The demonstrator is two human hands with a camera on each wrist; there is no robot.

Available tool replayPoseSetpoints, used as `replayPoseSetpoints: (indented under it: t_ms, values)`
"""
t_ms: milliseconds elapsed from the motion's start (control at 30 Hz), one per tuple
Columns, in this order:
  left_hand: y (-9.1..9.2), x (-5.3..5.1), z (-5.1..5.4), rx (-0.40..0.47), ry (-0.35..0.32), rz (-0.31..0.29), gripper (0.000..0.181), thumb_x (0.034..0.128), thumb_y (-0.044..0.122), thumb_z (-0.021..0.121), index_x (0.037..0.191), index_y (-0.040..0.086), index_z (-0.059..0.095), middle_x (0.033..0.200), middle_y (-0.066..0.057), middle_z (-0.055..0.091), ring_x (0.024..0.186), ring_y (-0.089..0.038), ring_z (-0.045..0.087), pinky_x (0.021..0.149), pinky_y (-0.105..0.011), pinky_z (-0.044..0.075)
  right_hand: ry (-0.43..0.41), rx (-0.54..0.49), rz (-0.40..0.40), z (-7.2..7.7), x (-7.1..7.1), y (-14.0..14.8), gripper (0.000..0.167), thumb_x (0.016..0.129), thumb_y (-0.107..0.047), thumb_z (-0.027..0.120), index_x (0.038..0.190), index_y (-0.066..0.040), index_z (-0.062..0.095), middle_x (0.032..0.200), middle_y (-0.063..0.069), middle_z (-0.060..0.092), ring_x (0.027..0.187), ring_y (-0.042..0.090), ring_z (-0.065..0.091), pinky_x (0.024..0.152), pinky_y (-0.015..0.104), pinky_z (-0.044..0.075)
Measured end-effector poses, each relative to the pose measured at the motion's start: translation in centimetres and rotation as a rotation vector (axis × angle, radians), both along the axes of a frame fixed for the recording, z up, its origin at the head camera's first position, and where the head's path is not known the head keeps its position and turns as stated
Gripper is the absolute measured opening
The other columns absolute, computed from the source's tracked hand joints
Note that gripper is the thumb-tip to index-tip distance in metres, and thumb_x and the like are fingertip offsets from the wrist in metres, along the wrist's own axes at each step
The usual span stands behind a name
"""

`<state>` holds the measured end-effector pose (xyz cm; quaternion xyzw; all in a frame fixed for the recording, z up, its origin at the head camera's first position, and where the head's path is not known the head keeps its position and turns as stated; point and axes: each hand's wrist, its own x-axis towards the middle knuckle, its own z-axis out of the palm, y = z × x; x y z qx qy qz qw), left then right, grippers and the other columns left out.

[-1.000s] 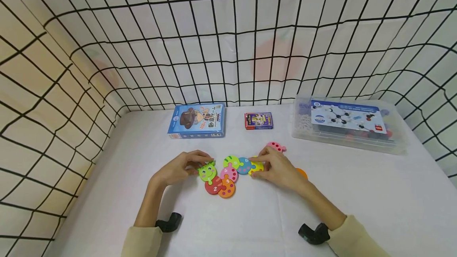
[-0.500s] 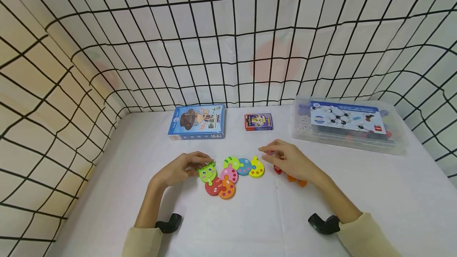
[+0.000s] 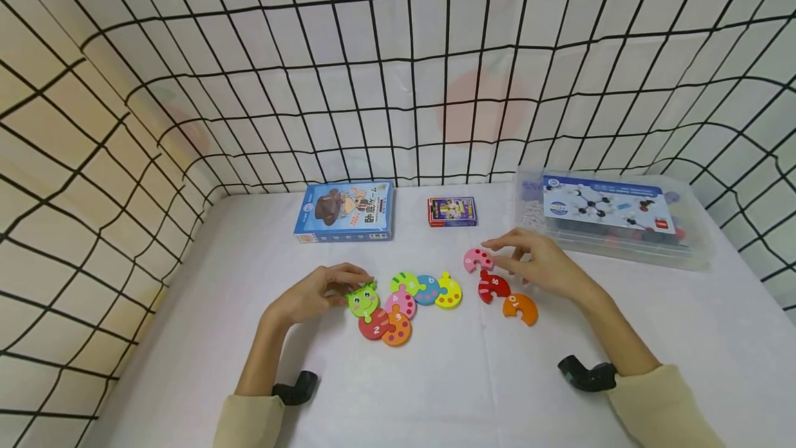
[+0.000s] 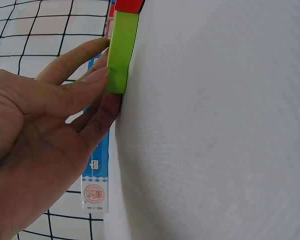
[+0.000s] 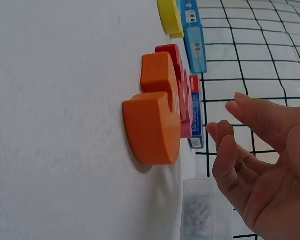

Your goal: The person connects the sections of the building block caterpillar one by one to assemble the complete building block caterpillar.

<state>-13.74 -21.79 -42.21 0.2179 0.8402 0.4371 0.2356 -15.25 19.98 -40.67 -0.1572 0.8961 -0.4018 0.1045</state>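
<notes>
Seven puzzle pieces (image 3: 401, 304) are seen linked in a bent row on the white tabletop (image 3: 423, 386) in the head view, from the green head piece (image 3: 364, 301) to the yellow piece (image 3: 448, 293). The head piece is pinched at its edge by the left hand (image 3: 314, 294). Three pieces are left loose to the right: the pink piece (image 3: 477, 254), the red piece marked 8 (image 3: 495, 286) and the orange piece (image 3: 526, 305). The right hand (image 3: 541, 265) is held just beside the pink one, fingers loosely bent.

In the left wrist view, the green head piece is seen steadied between thumb and fingers.

In the right wrist view, thumb and fingertips are parted, nothing is gripped, and no contact with the loose pieces is seen.

The step in hand is judged to be the choosing of another piece for the row's yellow end. By its number, the red piece is probably called for: it would need to be gripped by the rim, turned, and fitted to the yellow piece's knob.
</notes>
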Motion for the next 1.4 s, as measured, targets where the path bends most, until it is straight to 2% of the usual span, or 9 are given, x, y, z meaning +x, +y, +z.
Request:
replayPoseSetpoints:
  t_ms: [100,200,333,433,600,733,1067,1400]
  values:
    - [-0.1,0.0,-0.1,-0.001,0.002,-0.001,0.052,0.0939,-0.014,0.057,0.14,0.009,0.065,0.147,-0.016,0.056,0.13,-0.033,0.058,0.109,-0.038,0.053,-0.026,-0.003,0.029,-0.2,-0.2,0.4,0.037,0.097,-0.021,0.073,0.132,-0.009,0.07,0.12,0.015,0.063,0.079,0.022,0.06,0.06,0.026,0.055]
    - [-0.1,0.0,-0.1,0.001,0.01,-0.008,0.052,0.0939,-0.014,0.057,0.14,0.007,0.065,0.146,-0.017,0.056,0.129,-0.033,0.059,0.109,-0.04,0.053,-0.046,-0.005,0.082,-0.4,-0.4,0.9,0.035,0.094,-0.014,0.074,0.128,-0.009,0.073,0.113,0.013,0.067,0.078,0.021,0.061,0.06,0.025,0.055]
    - [-0.2,0.0,-0.2,0.004,0.015,-0.014,0.051,0.0938,-0.014,0.057,0.14,0.006,0.064,0.146,-0.019,0.056,0.129,-0.034,0.059,0.109,-0.041,0.053,-0.076,-0.006,0.172,-0.9,-0.5,1.3,0.036,0.09,-0.011,0.078,0.125,-0.01,0.075,0.111,0.009,0.073,0.087,0.019,0.06,0.067,0.022,0.053]
    - [-0.1,0.0,-0.1,0.002,0.005,-0.006,0.052,0.0937,-0.014,0.057,0.14,0.007,0.065,0.146,-0.017,0.056,0.129,-0.033,0.059,0.109,-0.039,0.053,-0.103,-0.002,0.207,-1.3,-0.6,1.4,0.038,0.088,-0.017,0.082,0.125,-0.012,0.076,0.112,0.007,0.073,0.091,0.018,0.061,0.071,0.022,0.051]
    - [0.0,0.0,0.0,-0.005,0.001,-0.003,0.052,0.094,-0.014,0.057,0.14,0.008,0.065,0.146,-0.015,0.056,0.13,-0.033,0.058,0.108,-0.036,0.053,-0.136,0.005,0.214,-1.5,-0.6,1.4,0.04,0.086,-0.019,0.084,0.125,-0.012,0.076,0.109,0.006,0.073,0.09,0.018,0.063,0.07,0.023,0.053]
    - [-0.1,0.1,0.0,0.0,0.012,-0.014,0.051,0.0942,-0.013,0.058,0.14,0.008,0.065,0.146,-0.017,0.056,0.131,-0.034,0.057,0.108,-0.038,0.054,-0.152,0.015,0.236,-1.5,-0.6,1.2,0.046,0.086,-0.019,0.084,0.129,-0.012,0.074,0.111,0.007,0.072,0.088,0.017,0.064,0.069,0.023,0.055]
    - [-0.1,0.0,-0.1,0.009,0.004,-0.011,0.051,0.0944,-0.012,0.059,0.14,0.009,0.065,0.146,-0.015,0.057,0.132,-0.034,0.057,0.109,-0.035,0.053,-0.191,-0.002,0.326,-1.5,-0.4,0.9,0.049,0.087,-0.019,0.083,0.133,-0.013,0.071,0.109,0.007,0.066,0.087,0.018,0.064,0.07,0.023,0.056]
    - [-0.1,-0.2,-0.3,0.012,-0.003,-0.009,0.051,0.0943,-0.013,0.057,0.14,0.009,0.065,0.146,-0.015,0.057,0.13,-0.032,0.059,0.109,-0.037,0.053,-0.203,0.005,0.303,-1.6,-0.4,0.9,0.05,0.083,-0.021,0.087,0.13,-0.013,0.072,0.104,0.007,0.067,0.075,0.014,0.067,0.064,0.023,0.056]
